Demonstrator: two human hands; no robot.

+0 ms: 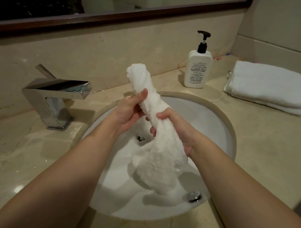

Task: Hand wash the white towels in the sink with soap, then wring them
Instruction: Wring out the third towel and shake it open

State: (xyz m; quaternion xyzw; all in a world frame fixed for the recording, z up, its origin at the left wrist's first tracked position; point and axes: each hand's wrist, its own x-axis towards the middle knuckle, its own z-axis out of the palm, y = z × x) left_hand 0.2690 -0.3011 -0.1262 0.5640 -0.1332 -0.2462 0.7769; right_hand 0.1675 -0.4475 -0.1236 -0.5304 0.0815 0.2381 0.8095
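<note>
Both hands grip the wet towel [156, 125] over the sink [224, 125] — left hand [129, 111] up high, right hand [177, 129] lower, fingers curled tight round it; to wring well, twist the hands opposite ways and squeeze hard — keep drips over the bowl.

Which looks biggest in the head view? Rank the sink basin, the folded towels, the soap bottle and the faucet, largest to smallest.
1. Sink basin, by far the largest.
2. Folded towels.
3. Faucet, close to the towels in apparent size, so that order is unsure.
4. Soap bottle, smallest, though it stands farther from the camera.
</note>
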